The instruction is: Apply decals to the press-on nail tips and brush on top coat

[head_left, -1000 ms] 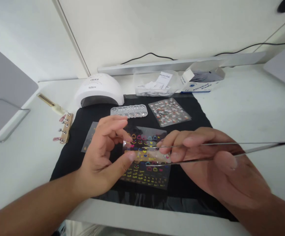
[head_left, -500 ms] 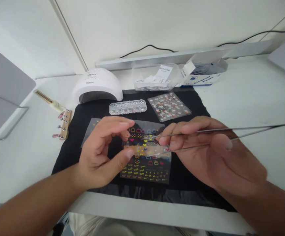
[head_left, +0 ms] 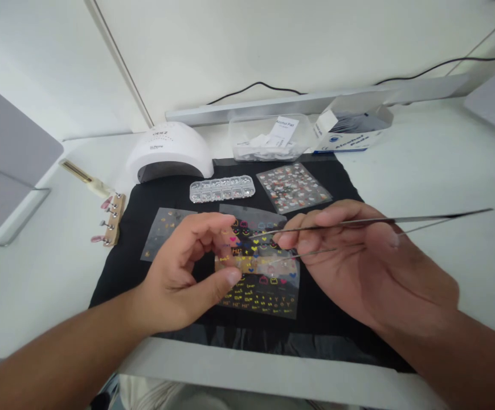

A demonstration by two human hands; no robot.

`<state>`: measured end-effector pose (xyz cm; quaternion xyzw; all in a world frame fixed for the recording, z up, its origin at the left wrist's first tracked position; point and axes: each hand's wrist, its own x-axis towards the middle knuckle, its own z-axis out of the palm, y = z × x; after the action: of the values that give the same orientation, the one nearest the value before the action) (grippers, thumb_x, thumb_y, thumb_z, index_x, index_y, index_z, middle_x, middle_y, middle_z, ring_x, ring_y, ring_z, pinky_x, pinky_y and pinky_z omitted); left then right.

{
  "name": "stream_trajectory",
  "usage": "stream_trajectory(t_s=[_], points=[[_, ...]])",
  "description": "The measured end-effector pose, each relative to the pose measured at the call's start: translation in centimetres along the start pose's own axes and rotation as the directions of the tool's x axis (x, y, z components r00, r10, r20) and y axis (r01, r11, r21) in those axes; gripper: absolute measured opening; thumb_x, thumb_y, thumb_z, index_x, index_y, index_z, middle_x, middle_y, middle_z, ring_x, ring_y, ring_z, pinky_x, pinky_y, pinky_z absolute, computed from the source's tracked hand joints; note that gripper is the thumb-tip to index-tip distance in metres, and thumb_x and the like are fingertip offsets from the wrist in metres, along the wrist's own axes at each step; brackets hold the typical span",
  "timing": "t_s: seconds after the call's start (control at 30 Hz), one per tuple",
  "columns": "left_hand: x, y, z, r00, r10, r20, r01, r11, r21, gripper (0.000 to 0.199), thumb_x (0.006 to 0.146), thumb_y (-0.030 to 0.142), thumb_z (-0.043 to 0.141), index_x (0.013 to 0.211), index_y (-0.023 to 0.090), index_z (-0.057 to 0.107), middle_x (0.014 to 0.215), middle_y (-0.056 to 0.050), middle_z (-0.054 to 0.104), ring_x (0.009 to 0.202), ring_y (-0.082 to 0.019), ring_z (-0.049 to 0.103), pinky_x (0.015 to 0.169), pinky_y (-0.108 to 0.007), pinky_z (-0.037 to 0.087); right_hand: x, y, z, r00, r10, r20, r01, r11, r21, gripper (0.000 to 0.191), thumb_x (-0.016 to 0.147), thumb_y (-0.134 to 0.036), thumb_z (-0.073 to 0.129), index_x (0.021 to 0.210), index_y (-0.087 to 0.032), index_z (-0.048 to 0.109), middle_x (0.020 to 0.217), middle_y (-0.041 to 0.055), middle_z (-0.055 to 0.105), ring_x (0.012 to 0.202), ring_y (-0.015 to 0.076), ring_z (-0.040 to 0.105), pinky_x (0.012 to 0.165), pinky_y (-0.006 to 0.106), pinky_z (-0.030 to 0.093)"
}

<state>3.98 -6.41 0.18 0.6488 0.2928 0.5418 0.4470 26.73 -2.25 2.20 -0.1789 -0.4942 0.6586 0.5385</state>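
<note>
A clear sticker sheet [head_left: 258,302], printed with small neon faces, hearts and words, is in front of me, with a tan strip [head_left: 287,265] showing through its middle. My left hand [head_left: 183,273] curls round the sheet's left edge, thumb below and fingers above; their exact contact is unclear. In my right hand [head_left: 358,256] lies a pair of metal tweezers [head_left: 384,220], pointing left. Its two tips are apart over the middle of the sheet. Whether anything small clings to them, I cannot make out.
On the black cloth [head_left: 119,285] lie another clear sheet [head_left: 157,233], a divided rhinestone case [head_left: 222,189] and a floral sticker sheet [head_left: 294,187]. Behind stand a white nail lamp [head_left: 170,151], a clear tub [head_left: 268,139] and an alcohol pad box [head_left: 354,134]. A wooden nail stand [head_left: 114,219] is at left.
My left hand and the sticker sheet have shifted slightly right. The tweezers have turned a little in my right hand, and their back end now shows further left.
</note>
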Motion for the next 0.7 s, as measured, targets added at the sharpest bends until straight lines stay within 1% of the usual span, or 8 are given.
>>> stream_trajectory(t_s=[0.1,0.17,0.27,0.4,0.53,0.63,0.7], points=[[-0.05,0.03,0.21,0.999,-0.046,0.026,0.048,0.997,-0.056,0.057,0.089,0.0,0.071,0.133,0.034,0.065,0.097,0.001,0.065,0.08,-0.007,0.062,0.076,-0.013,0.057,-0.06,0.04,0.13,1.0,0.007,-0.017,-0.007,1.0,-0.001,0.022,0.09,-0.046,0.074,0.095,-0.027,0.083,0.077,0.002,0.078,0.083,0.0223,0.077,0.08,0.037,0.066],[-0.1,0.01,0.24,0.996,-0.088,0.029,0.09,0.993,-0.075,0.051,0.09,0.001,0.071,0.13,0.034,0.068,0.094,0.001,0.067,0.077,-0.007,0.062,0.075,-0.013,0.056,-0.1,0.06,0.16,1.0,0.007,-0.019,-0.007,1.0,-0.007,0.022,0.09,-0.047,0.075,0.095,-0.027,0.083,0.078,0.0022,0.078,0.083,0.0222,0.077,0.08,0.036,0.066],[-0.13,0.02,0.25,0.99,-0.138,-0.027,0.136,0.987,-0.082,0.045,0.089,0.004,0.074,0.124,0.032,0.072,0.095,0.0,0.069,0.082,-0.008,0.065,0.079,-0.014,0.057,-0.13,0.0,0.15,1.0,0.007,-0.002,-0.007,1.0,-0.005,0.022,0.091,-0.045,0.074,0.097,-0.026,0.083,0.078,0.0026,0.078,0.084,0.022,0.077,0.08,0.036,0.066],[0.12,0.24,0.41,0.985,-0.142,-0.097,0.135,0.988,-0.08,0.04,0.086,0.004,0.078,0.116,0.03,0.077,0.094,0.001,0.069,0.084,-0.008,0.066,0.08,-0.013,0.056,-0.27,-0.33,0.16,0.999,-0.003,0.04,0.005,0.999,-0.043,0.022,0.093,-0.044,0.071,0.099,-0.026,0.083,0.078,0.0033,0.078,0.084,0.0214,0.075,0.079,0.036,0.064],[0.41,0.59,0.61,0.98,-0.155,-0.127,0.142,0.984,-0.104,0.037,0.083,0.004,0.08,0.111,0.028,0.08,0.091,0.001,0.071,0.08,-0.009,0.068,0.077,-0.015,0.058,-0.5,-0.69,0.33,0.996,-0.018,0.089,0.03,0.991,-0.127,0.024,0.093,-0.045,0.071,0.103,-0.027,0.083,0.077,0.0047,0.076,0.086,0.0238,0.074,0.079,0.039,0.064],[0.43,0.81,0.63,0.967,-0.208,-0.146,0.188,0.972,-0.145,0.032,0.083,0.008,0.083,0.108,0.028,0.081,0.087,0.0,0.073,0.076,-0.009,0.069,0.073,-0.016,0.059,-0.56,-0.79,0.48,0.991,-0.047,0.121,0.067,0.984,-0.164,0.023,0.093,-0.045,0.071,0.105,-0.028,0.083,0.077,0.0055,0.075,0.086,0.0248,0.073,0.076,0.04,0.065],[0.41,0.92,0.62,0.958,-0.242,-0.156,0.216,0.962,-0.166,0.029,0.082,0.01,0.084,0.106,0.027,0.081,0.085,0.0,0.074,0.075,-0.01,0.069,0.071,-0.016,0.059,-0.55,-0.79,0.53,0.987,-0.072,0.141,0.096,0.981,-0.169,0.024,0.093,-0.044,0.071,0.107,-0.028,0.083,0.077,0.0059,0.075,0.085,0.0246,0.072,0.077,0.04,0.065]])
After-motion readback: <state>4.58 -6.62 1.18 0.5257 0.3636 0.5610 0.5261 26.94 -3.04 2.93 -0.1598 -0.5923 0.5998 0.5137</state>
